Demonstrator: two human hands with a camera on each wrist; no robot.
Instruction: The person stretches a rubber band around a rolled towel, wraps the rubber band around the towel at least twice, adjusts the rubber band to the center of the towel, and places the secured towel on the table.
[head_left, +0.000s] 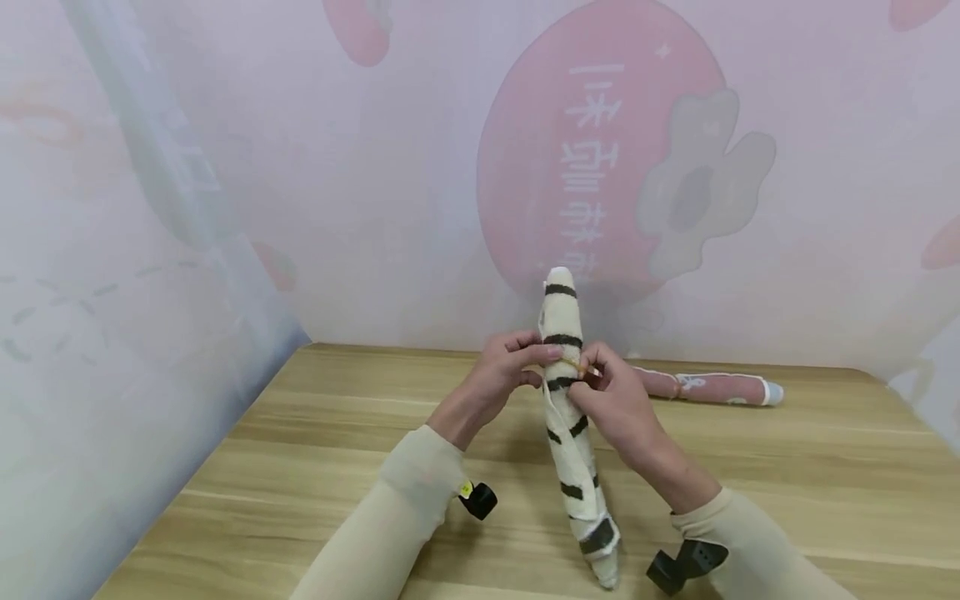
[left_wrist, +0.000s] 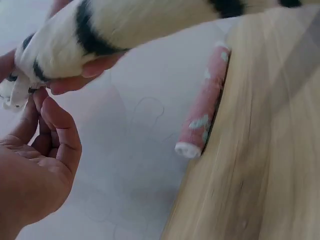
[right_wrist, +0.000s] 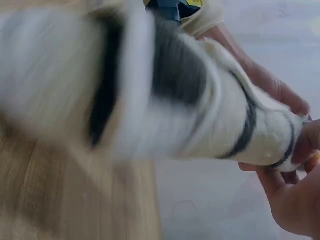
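A person holds a rolled white towel with black stripes (head_left: 567, 392) upright above the wooden table (head_left: 315, 467), its lower end tipped toward the camera near the table edge. The left hand (head_left: 501, 375) curls its fingers round the roll in its upper half, and the right hand (head_left: 611, 398) pinches the same stretch from the other side, where a thin yellowish band (head_left: 577, 364) seems to cross the cloth; whether it is a rubber band is too small to tell.

The roll looks soft and light, likely to sag or unwind if held loosely, so a firm grasp round the middle, over the loose outer flap, seems the safest hold. It is neither slippery nor fragile.

A second, pink rolled towel (head_left: 708, 387) lies flat on the table by the wall, well apart from the hands.
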